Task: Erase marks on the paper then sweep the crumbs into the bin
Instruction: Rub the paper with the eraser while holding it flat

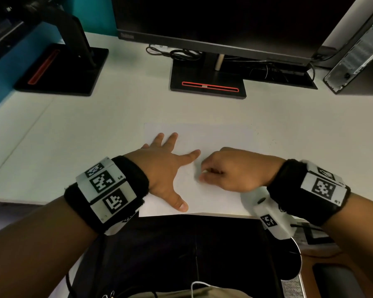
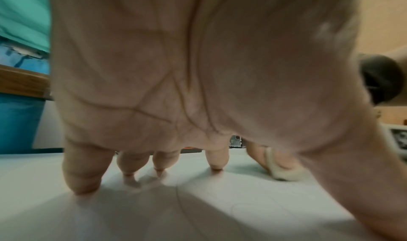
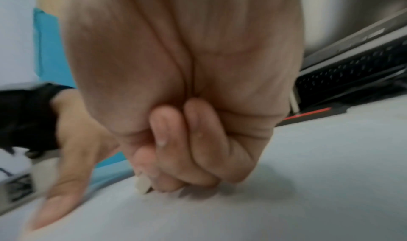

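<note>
A white sheet of paper (image 1: 220, 136) lies on the desk near its front edge, with faint pencil lines (image 2: 253, 208) on it. My left hand (image 1: 170, 155) lies spread flat on the sheet's left half, its fingers straight and pressing down. My right hand (image 1: 222, 171) is curled just to the right of it and pinches a small white eraser (image 3: 143, 184) whose tip touches the paper. The same eraser (image 2: 279, 168) shows in the left wrist view beside my left thumb. A few tiny dark crumbs (image 1: 272, 143) lie near the sheet's right edge. No bin is in view.
A monitor on a black stand (image 1: 207, 82) is behind the paper, with cables beside it. A second monitor stand (image 1: 60, 69) sits at the back left. A computer case (image 1: 357, 50) leans at the back right. A teal partition borders the desk's left side.
</note>
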Tool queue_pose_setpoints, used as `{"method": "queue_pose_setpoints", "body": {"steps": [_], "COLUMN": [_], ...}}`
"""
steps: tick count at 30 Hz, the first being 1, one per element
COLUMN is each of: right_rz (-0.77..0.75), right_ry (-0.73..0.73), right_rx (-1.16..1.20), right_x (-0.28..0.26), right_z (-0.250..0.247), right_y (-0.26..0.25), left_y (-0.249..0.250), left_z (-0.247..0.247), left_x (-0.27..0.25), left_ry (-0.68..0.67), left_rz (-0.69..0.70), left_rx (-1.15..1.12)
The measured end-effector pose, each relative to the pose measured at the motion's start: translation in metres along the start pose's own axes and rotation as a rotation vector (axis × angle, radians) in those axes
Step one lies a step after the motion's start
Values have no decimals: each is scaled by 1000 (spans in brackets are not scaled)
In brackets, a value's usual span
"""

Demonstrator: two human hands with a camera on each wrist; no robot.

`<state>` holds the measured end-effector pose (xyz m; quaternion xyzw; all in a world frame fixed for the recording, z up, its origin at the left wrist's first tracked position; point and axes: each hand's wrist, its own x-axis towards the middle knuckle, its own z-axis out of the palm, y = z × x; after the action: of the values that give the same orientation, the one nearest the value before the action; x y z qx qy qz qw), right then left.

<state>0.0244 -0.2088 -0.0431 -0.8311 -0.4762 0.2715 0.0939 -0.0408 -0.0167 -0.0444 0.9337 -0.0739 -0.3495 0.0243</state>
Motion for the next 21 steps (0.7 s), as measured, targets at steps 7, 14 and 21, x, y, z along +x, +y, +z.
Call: {"method": "queue_pose_setpoints", "body": {"steps": [7, 14, 21], "right_rz": [-69, -47, 7], "right_ry": [-60, 45, 61], "right_rx": [-4, -34, 5], "right_x": [-6, 5, 9], "right_z": [14, 7, -2], "right_y": [-19, -11, -3], "left_y": [-1, -1, 2], "left_z": [2, 1, -1], "left_x": [0, -2, -3], "left_ry": [19, 10, -8], "left_rz": [9, 10, -8], "left_rx": [-5, -19, -11]}}
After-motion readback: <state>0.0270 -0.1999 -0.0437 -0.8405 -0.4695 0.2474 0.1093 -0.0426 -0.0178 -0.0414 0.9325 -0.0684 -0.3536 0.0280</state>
